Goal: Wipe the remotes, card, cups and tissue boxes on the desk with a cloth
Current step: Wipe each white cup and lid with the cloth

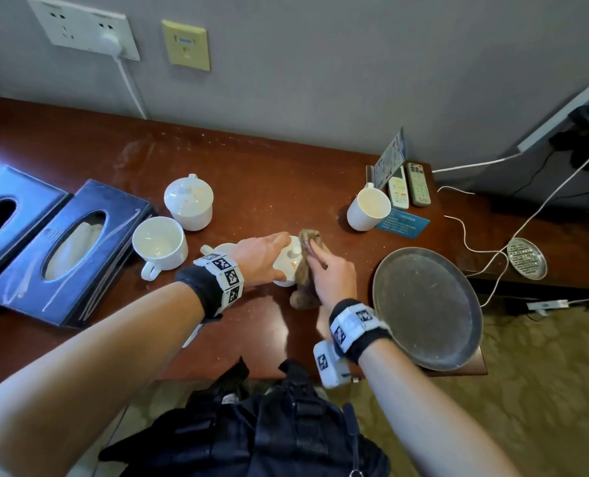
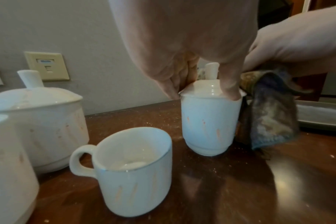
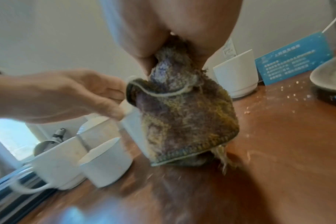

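A white lidded cup (image 1: 287, 266) stands mid-desk. My left hand (image 1: 265, 256) grips its lid from above, with fingertips (image 2: 230, 89) curled over the rim of the lidded cup (image 2: 209, 125). My right hand (image 1: 332, 275) holds a brown cloth (image 1: 305, 270) bunched against the cup's right side. In the right wrist view the cloth (image 3: 182, 118) hides most of that cup. Another lidded cup (image 1: 188, 201), an open mug (image 1: 158, 242) and a third mug (image 2: 134, 171) stand to the left. A cup (image 1: 368, 208), blue card (image 1: 403, 223) and two remotes (image 1: 408, 187) are at the right. Two dark tissue boxes (image 1: 62, 249) lie far left.
A round metal tray (image 1: 427, 308) overhangs the desk's front right corner, close to my right wrist. A small metal dish (image 1: 526, 258) and white cables (image 1: 475, 249) lie further right. A standing leaflet (image 1: 391, 160) leans by the wall. Crumbs speckle the brown desk (image 1: 251, 166).
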